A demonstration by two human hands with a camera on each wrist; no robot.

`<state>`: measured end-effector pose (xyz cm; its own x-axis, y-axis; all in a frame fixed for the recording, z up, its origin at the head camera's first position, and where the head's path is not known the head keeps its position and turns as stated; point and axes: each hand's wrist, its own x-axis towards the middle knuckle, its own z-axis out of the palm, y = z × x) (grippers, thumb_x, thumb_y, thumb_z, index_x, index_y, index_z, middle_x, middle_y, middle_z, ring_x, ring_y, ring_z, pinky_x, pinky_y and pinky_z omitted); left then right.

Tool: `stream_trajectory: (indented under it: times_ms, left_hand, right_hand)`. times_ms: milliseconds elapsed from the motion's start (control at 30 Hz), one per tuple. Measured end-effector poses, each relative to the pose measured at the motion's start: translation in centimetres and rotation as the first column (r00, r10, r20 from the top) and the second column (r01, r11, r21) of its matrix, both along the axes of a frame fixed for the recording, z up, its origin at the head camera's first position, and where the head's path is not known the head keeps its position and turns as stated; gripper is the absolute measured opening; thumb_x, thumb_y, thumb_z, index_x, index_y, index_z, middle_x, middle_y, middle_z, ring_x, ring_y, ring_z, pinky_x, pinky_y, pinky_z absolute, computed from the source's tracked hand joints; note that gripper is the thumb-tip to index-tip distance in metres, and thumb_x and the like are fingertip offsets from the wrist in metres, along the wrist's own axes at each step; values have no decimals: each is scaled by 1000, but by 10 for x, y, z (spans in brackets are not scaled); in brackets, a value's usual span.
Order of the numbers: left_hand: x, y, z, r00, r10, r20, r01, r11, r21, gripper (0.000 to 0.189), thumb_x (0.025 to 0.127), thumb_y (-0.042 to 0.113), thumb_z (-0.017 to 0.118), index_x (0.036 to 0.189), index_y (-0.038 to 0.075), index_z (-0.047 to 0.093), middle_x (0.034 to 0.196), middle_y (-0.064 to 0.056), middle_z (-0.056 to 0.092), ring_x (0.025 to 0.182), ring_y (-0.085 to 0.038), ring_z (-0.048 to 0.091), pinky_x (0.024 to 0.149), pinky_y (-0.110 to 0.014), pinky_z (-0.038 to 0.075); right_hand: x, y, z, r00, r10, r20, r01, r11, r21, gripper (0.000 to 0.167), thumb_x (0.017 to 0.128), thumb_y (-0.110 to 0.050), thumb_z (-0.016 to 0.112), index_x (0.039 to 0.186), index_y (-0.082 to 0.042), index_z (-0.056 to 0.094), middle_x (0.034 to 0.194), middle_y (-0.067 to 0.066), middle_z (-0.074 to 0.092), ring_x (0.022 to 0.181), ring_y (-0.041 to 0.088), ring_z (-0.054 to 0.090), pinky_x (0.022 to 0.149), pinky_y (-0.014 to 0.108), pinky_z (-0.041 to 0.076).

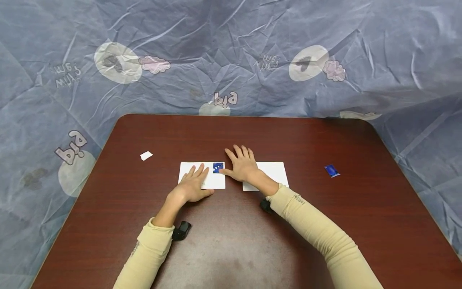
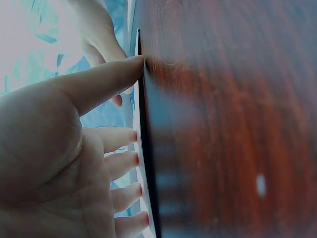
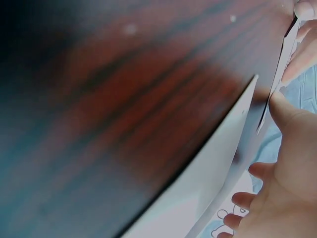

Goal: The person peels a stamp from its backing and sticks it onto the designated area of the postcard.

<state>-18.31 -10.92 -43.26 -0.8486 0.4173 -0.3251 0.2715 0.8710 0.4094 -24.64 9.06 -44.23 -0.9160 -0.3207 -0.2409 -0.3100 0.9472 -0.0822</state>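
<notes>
A white rectangular paper (image 1: 217,183), like an envelope, lies on the table with a blue stamp-like square (image 1: 217,166) at its upper right corner. Spread across its left part is my left hand (image 1: 190,188), fingers straight and fingertips touching it. In the left wrist view, the left thumb (image 2: 106,82) meets the paper's near edge. My right hand (image 1: 243,166) has its fingers extended, the thumb touching the blue square's lower right. Under its wrist lies a second white paper (image 1: 275,171), partly hidden; in the right wrist view this sheet (image 3: 210,166) stays apart from the fingers.
A small white piece (image 1: 146,155) lies at the left of the brown table (image 1: 231,136). To the right sits a small blue packet-like piece (image 1: 331,170). Behind the table hangs a wrinkled blue-grey printed sheet (image 1: 216,48).
</notes>
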Motion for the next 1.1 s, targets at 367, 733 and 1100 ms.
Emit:
stream_trajectory:
  times_ms: [367, 733, 1100]
  left_hand:
    - [-1, 0, 0, 999, 20, -35, -20, 1000, -6, 73, 95, 41, 56, 149, 2, 25, 156, -16, 16, 141, -39, 11, 112, -49, 13]
    - [-5, 5, 6, 996, 45, -74, -43, 999, 30, 72, 94, 42, 56, 148, 3, 29, 153, -15, 25, 138, -39, 21, 109, -52, 22]
    - [-7, 6, 11, 979, 141, -151, -126, 987, 104, 68, 93, 40, 58, 148, 9, 34, 147, -12, 39, 134, -30, 36, 94, -59, 38]
  right_hand:
    - [6, 4, 6, 999, -31, -24, 29, 995, -100, 78, 92, -64, 42, 153, -19, 20, 156, 14, 13, 141, 36, 9, 112, 49, 5]
    - [17, 59, 31, 949, -268, -164, 205, 924, -323, 67, 94, -51, 51, 145, -9, 37, 144, 20, 33, 133, 41, 23, 108, 53, 11]
    - [27, 162, 44, 850, -512, -122, 397, 775, -491, 58, 97, -43, 51, 134, 1, 47, 133, 32, 38, 119, 52, 30, 95, 62, 24]
